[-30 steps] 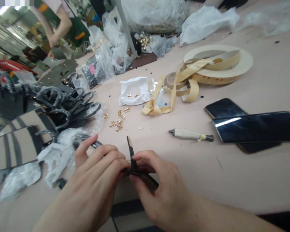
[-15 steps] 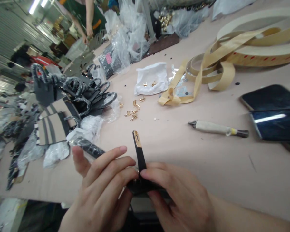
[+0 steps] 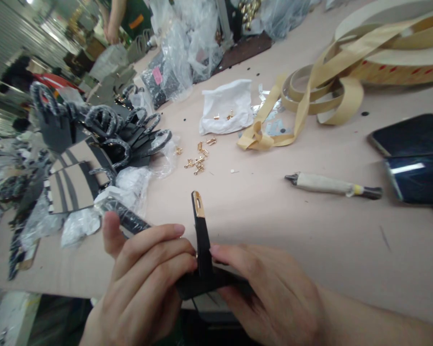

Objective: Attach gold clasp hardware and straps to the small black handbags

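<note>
Both my hands pinch a black strap point(image 3: 203, 250) at the near edge of the table. Its free end stands upright and carries a gold metal tip. My left hand point(image 3: 144, 283) has its fingers closed on the strap's folded part, and a plastic-wrapped black handle point(image 3: 127, 218) runs under its thumb. My right hand point(image 3: 270, 293) grips the strap from the right, fingertips pressed against the upright piece. Small gold fittings point(image 3: 197, 161) lie scattered on the table just beyond the strap.
A white-handled tool point(image 3: 332, 185) lies to the right, with two dark phones point(image 3: 414, 154) past it. Tan tape point(image 3: 310, 96) uncoils from a big roll at the back. A white pouch point(image 3: 225, 113) holds gold bits. Black bag handles point(image 3: 104, 134) and plastic bags pile up left. Another person stands far back.
The view has swung left and down. The strap's gold-tipped end sticks up further out of my fingers than a second ago; both hands keep their grip.
</note>
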`<state>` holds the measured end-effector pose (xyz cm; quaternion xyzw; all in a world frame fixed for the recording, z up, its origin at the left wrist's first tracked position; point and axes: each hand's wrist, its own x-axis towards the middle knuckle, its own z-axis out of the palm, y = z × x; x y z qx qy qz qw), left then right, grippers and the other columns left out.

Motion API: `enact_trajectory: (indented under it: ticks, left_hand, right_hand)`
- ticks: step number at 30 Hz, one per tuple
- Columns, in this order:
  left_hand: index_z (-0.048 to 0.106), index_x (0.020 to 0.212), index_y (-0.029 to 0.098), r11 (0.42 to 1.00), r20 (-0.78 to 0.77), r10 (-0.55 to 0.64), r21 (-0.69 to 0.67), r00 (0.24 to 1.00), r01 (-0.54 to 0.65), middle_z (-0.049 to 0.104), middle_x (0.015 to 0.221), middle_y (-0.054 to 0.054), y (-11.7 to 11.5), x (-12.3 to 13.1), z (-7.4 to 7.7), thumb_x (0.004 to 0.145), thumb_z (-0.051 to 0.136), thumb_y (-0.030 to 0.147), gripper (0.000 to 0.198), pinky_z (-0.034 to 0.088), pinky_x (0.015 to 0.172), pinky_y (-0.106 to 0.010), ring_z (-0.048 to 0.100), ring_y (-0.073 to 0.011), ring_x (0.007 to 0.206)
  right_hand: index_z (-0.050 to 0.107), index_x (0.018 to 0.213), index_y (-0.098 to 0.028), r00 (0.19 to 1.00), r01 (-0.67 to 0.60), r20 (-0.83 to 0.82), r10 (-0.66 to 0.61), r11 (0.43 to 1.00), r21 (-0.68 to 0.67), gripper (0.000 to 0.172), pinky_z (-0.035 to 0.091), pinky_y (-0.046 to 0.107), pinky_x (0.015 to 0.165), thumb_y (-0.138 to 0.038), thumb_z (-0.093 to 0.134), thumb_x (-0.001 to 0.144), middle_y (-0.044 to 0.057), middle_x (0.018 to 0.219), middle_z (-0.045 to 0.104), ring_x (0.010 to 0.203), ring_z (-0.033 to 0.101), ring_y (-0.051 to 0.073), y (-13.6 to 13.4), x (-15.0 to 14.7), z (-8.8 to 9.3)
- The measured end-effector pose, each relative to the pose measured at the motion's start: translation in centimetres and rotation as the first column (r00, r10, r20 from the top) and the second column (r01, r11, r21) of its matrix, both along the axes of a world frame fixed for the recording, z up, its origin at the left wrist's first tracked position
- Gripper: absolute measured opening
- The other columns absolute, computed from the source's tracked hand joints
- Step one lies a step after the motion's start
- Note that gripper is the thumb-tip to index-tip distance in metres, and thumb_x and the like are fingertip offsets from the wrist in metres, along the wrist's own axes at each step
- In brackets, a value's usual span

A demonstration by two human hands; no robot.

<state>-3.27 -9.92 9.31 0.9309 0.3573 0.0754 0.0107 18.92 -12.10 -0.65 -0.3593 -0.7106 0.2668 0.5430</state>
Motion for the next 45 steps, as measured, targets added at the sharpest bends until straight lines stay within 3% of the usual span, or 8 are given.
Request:
enact_trajectory:
  ticks: [3,7,12,15,25,32,40,45]
  left_hand:
    - [0.065,0.114,0.029,0.996,0.07,0.065,0.052,0.995,-0.068,0.078,0.11,-0.002,0.5,0.6,-0.4,0.093,0.059,0.007,0.031,0.014,0.134,-0.066,0.066,-0.0276,0.123]
    - [0.062,0.11,0.026,1.0,0.037,0.002,0.022,0.999,-0.003,0.076,0.102,-0.003,2.2,1.8,-0.8,0.091,0.059,0.005,0.029,0.013,0.133,-0.06,0.065,-0.0263,0.117]
    - [0.059,0.105,0.023,0.991,0.01,-0.05,-0.12,0.999,0.051,0.07,0.095,-0.003,4.3,3.1,-0.4,0.094,0.054,0.006,0.021,0.015,0.13,-0.059,0.062,-0.0246,0.109]
    - [0.058,0.104,0.022,0.981,0.033,-0.078,-0.176,0.996,0.082,0.066,0.094,-0.003,4.9,3.5,-0.3,0.094,0.052,0.006,0.02,0.019,0.127,-0.058,0.06,-0.0242,0.106]
    - [0.055,0.107,0.02,0.953,0.043,-0.082,-0.289,0.996,0.091,0.061,0.1,-0.005,4.8,3.6,-1.0,0.091,0.046,0.0,0.028,0.021,0.128,-0.055,0.055,-0.0235,0.109]
    - [0.052,0.109,0.019,0.926,0.033,-0.132,-0.351,0.991,0.135,0.062,0.111,-0.007,5.1,3.5,-0.1,0.094,0.05,0.007,0.019,0.014,0.132,-0.05,0.054,-0.0238,0.116]
    - [0.06,0.111,0.023,0.854,0.011,-0.153,-0.503,0.988,0.138,0.065,0.108,-0.002,7.6,1.9,-0.2,0.106,0.049,0.02,0.012,0.018,0.127,-0.046,0.058,-0.0196,0.11]
    - [0.063,0.103,0.024,0.818,0.049,-0.16,-0.553,0.986,0.16,0.067,0.098,0.002,8.1,1.5,0.1,0.105,0.058,0.027,0.006,0.02,0.125,-0.044,0.061,-0.0169,0.102]
  right_hand:
    - [0.059,0.132,-0.016,0.997,0.045,0.064,-0.045,0.999,0.006,0.03,0.066,0.031,0.083,-0.018,0.059,0.102,0.01,0.111,0.082,0.096,0.08,0.022,0.1,-0.1,0.1]
    - [0.062,0.124,-0.015,0.985,0.065,0.157,-0.068,0.998,0.023,0.02,0.062,0.032,0.075,-0.017,0.057,0.105,0.009,0.103,0.083,0.087,0.079,0.02,0.5,-0.2,-0.2]
    - [0.066,0.107,-0.016,0.963,0.097,0.245,-0.115,0.992,0.085,0.008,0.05,0.033,0.059,-0.018,0.059,0.105,0.004,0.08,0.078,0.067,0.07,0.017,1.1,0.1,-0.7]
    - [0.067,0.096,-0.017,0.953,0.103,0.278,-0.123,0.991,0.086,0.011,0.044,0.035,0.054,-0.02,0.06,0.104,0.002,0.07,0.071,0.059,0.065,0.016,1.3,0.3,-0.7]
    - [0.064,0.08,-0.02,0.97,0.141,0.213,-0.12,0.986,-0.09,0.02,0.041,0.03,0.056,-0.021,0.061,0.1,0.0,0.064,0.065,0.055,0.06,0.014,1.8,0.1,-0.5]
    - [0.058,0.071,-0.019,0.979,0.146,0.164,-0.121,0.977,-0.154,0.027,0.037,0.025,0.055,-0.021,0.061,0.098,-0.002,0.059,0.057,0.051,0.052,0.01,2.3,0.1,-0.3]
    - [0.057,0.072,-0.019,0.987,0.013,0.157,0.026,0.97,-0.244,0.028,0.033,0.024,0.055,-0.023,0.067,0.097,-0.003,0.061,0.058,0.053,0.049,0.009,2.8,-0.2,-1.2]
    - [0.055,0.075,-0.019,0.986,-0.06,0.139,0.088,0.979,-0.197,0.023,0.033,0.024,0.055,-0.017,0.064,0.097,-0.003,0.064,0.058,0.056,0.051,0.01,2.4,-0.3,-1.4]
